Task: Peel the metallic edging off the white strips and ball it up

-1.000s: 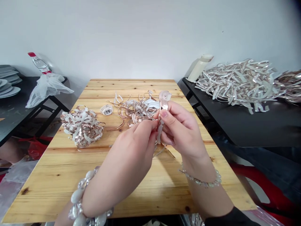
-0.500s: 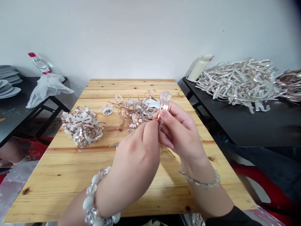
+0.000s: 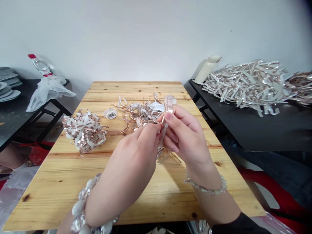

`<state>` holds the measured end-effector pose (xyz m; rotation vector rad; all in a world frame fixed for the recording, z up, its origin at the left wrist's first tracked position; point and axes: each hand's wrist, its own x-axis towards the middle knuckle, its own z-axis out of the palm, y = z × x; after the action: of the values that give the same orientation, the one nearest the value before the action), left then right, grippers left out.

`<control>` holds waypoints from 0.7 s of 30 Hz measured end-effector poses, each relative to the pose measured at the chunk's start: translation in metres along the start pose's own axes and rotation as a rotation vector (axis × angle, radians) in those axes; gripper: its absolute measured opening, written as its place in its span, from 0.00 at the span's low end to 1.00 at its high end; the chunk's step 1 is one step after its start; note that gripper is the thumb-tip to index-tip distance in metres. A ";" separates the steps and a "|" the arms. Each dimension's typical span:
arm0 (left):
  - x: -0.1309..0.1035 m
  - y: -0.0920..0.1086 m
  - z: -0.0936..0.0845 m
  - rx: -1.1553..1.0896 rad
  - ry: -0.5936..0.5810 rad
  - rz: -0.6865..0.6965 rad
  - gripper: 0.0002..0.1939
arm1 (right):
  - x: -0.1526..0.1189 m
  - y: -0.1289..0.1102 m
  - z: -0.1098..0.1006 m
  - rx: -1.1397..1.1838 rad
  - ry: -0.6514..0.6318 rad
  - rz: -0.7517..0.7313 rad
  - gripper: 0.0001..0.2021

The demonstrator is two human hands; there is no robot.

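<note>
My right hand (image 3: pixel 188 135) pinches a shiny rose-gold and pale strip (image 3: pixel 168 103) between thumb and fingers; its curved end stands up above the thumb. Close against it, my left hand (image 3: pixel 140 148) is closed, its fingertips at the lower part of the same strip, where the exact grip is partly hidden. Thin strip ends hang below the hands. Behind them on the wooden table (image 3: pixel 80 185) lies a loose pile of rose-gold and white strips (image 3: pixel 143 110). A small white roll (image 3: pixel 110 113), seemingly tape, rests left of that pile.
A crumpled heap of strip scraps (image 3: pixel 85 131) sits at the table's left. On the right black table (image 3: pixel 263 133) are a large strip pile (image 3: pixel 251 83) and a cream cylinder (image 3: pixel 207 70). The left one holds a bottle (image 3: pixel 41 66), plastic bag (image 3: pixel 48 92) and stacked plates (image 3: pixel 9 92).
My left hand has shifted slightly left and down, its wrist also further left. The right hand stays nearly in place with the strip, and more of the hanging ends show.
</note>
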<state>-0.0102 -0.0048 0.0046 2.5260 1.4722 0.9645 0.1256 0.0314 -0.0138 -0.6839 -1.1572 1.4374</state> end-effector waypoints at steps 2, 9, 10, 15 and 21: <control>0.000 0.002 0.002 0.013 0.021 0.004 0.06 | 0.000 0.000 -0.001 0.010 -0.014 0.013 0.11; -0.001 0.001 0.015 0.127 0.101 0.060 0.08 | 0.000 0.001 -0.001 0.075 -0.051 0.028 0.11; -0.001 0.001 0.016 0.124 0.104 0.060 0.08 | 0.000 0.000 -0.001 0.082 -0.055 0.032 0.11; 0.000 0.002 0.011 0.031 0.149 0.039 0.08 | 0.000 -0.004 -0.002 0.131 -0.033 0.065 0.11; 0.000 0.002 -0.004 -0.220 0.055 -0.025 0.07 | -0.003 -0.007 0.001 0.166 -0.020 0.008 0.10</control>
<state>-0.0108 -0.0065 0.0082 2.3390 1.3256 1.1322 0.1280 0.0270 -0.0073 -0.5607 -1.0379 1.5309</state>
